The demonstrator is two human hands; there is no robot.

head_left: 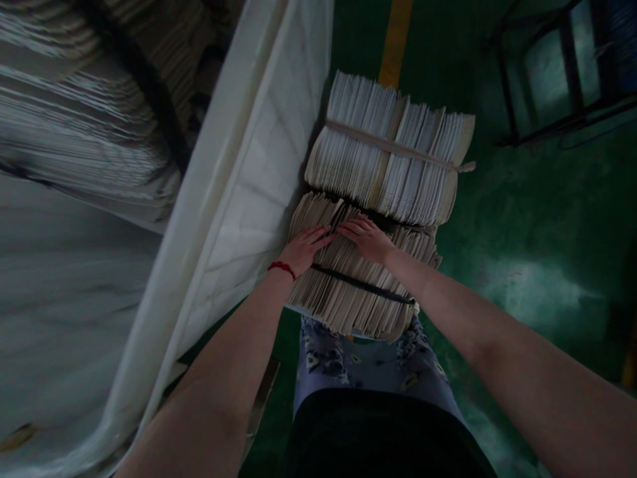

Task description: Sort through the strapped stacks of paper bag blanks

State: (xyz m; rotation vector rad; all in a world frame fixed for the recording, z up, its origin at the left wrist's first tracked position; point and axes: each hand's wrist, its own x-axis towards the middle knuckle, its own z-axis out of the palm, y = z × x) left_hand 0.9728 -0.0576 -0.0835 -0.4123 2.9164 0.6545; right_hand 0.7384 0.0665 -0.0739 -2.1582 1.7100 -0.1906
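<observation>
The left hand point(303, 249), wearing a red string bracelet point(281, 268), and the right hand point(367, 239) press flat, fingers spread and ungripping, on top of a black-banded bundle of folded paper point(348, 285). It lies across floral trousers point(343, 358), just below a strap-tied paper bundle point(388, 149).

The light around me is dim and cool, and the frame's corners fall darker. 1 pale patch of glare lies on the green floor point(527, 292) to my right. The plastic-wrapped stack point(74, 133) at my left smears into streaks of blur, while the paper bundles point(388, 153) stay fairly sharp, with deep shadow between them.
</observation>
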